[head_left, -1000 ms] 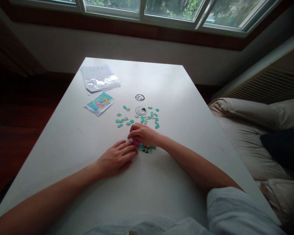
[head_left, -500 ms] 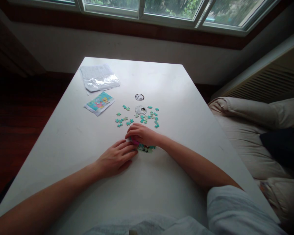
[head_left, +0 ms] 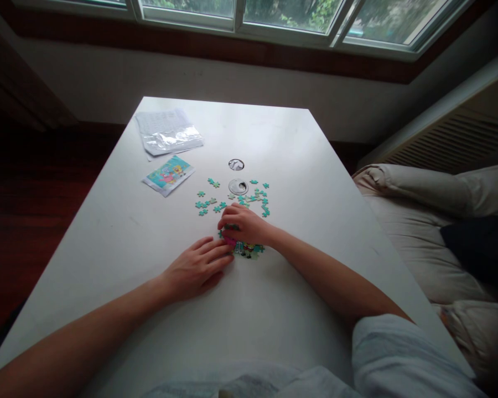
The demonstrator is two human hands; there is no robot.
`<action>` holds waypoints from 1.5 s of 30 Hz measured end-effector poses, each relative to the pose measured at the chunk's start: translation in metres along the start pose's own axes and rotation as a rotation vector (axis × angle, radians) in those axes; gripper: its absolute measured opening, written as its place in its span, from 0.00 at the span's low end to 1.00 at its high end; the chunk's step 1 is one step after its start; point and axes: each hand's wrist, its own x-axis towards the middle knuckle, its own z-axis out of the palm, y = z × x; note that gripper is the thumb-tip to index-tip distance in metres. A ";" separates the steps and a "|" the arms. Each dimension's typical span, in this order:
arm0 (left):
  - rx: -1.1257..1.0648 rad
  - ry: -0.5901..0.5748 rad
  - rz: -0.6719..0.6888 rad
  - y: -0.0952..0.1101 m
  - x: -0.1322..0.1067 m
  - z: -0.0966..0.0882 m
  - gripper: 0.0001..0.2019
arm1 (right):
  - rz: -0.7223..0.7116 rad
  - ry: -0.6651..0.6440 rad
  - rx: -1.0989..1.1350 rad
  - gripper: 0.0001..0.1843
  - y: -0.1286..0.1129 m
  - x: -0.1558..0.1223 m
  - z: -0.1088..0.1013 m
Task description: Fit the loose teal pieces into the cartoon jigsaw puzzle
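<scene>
One partly joined jigsaw [head_left: 248, 250] lies near the middle of the white table [head_left: 315, 193], well apart from its left and right edges; the left hand [head_left: 199, 267] rests flat, fingers stretched out, tips at the jigsaw's left side; the right hand [head_left: 245, 225] arches over it with fingers curled down, though I cannot tell whether they pinch a piece; loose green pieces [head_left: 257, 198] lie scattered towards the table's far edge, some just beside a round cover [head_left: 235, 187]; a picture card [head_left: 169, 176] lies near the left edge.
</scene>
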 end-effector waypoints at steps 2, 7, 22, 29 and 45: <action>0.001 -0.003 -0.003 0.000 0.000 0.000 0.20 | 0.017 0.004 -0.020 0.06 -0.002 0.000 0.001; 0.002 -0.015 -0.005 0.000 0.000 -0.001 0.20 | 0.051 -0.019 -0.048 0.03 -0.006 0.000 -0.002; 0.010 -0.003 -0.001 0.000 0.002 -0.001 0.20 | 0.162 0.104 -0.084 0.04 -0.001 0.003 0.007; -0.003 0.007 -0.007 0.000 0.003 -0.001 0.19 | 0.162 0.090 -0.141 0.13 -0.008 0.001 0.009; -0.009 -0.003 0.003 -0.001 0.002 -0.002 0.21 | 0.460 0.552 -0.090 0.08 0.036 -0.010 -0.033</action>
